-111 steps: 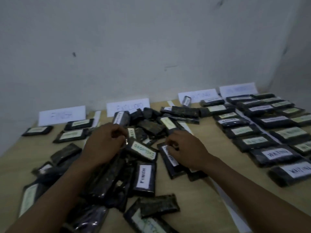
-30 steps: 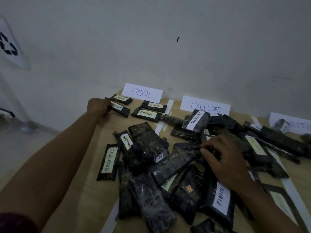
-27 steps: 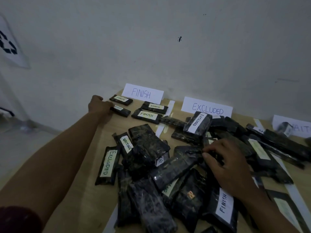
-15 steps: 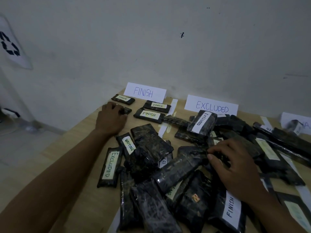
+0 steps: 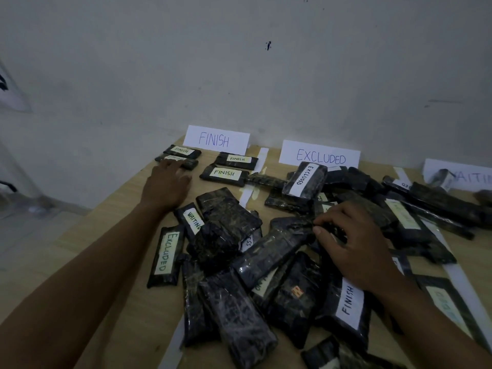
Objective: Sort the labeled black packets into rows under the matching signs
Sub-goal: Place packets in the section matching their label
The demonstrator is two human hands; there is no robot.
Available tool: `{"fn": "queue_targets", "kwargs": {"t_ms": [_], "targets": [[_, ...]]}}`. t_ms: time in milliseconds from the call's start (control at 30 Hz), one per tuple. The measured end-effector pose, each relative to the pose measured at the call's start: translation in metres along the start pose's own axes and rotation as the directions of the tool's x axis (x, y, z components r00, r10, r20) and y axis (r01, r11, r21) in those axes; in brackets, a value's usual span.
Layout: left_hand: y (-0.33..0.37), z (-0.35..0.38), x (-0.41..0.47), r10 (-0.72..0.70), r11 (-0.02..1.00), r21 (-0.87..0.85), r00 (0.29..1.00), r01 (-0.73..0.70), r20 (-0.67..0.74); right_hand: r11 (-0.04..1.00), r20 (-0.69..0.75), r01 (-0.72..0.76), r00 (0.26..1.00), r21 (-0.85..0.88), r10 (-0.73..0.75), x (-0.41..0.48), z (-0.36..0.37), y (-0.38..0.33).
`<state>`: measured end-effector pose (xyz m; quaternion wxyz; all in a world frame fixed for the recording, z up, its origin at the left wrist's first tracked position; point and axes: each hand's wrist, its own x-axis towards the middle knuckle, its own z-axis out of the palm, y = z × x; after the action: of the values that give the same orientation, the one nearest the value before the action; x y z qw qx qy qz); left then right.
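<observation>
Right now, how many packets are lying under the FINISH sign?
4. Back-left packet, front-left packet touched by the left hand, back-right packet, front-right packet. More FINISH-labeled ones may be hidden in the pile.

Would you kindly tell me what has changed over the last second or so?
The left hand set its FINISH packet down in the row under the FINISH sign, let go and drew back; its straight fingers now just touch it. The right hand stayed on the pile, pinching a face-down packet. The other packets did not move.
</observation>
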<state>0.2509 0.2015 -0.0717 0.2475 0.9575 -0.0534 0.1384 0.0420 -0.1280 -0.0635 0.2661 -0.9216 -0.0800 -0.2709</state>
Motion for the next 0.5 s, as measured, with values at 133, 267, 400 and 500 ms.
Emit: {"fn": "queue_targets", "kwargs": {"t_ms": [133,267,400,500], "targets": [[0.021,-0.017,-0.039,-0.090,0.886,-0.462,0.990,0.030,-0.108,0.999,0.051,-0.017,0.999,0.028,0.015,0.002,-0.008,-0.002],[0.059,-0.051,-0.101,0.082,0.836,-0.533,0.991,-0.125,-0.105,1.000,0.083,-0.015,0.996,0.005,0.015,-0.002,-0.016,-0.005],[0.104,-0.061,-0.156,0.409,0.844,-0.350,0.910,-0.406,-0.069,1.000,0.073,-0.022,0.997,-0.019,0.024,-0.014,-0.020,-0.007],[0.124,-0.049,-0.173,0.568,0.822,0.026,0.821,-0.569,0.053,0.999,0.072,-0.037,0.997,-0.025,0.039,-0.022,-0.021,-0.008]]}}
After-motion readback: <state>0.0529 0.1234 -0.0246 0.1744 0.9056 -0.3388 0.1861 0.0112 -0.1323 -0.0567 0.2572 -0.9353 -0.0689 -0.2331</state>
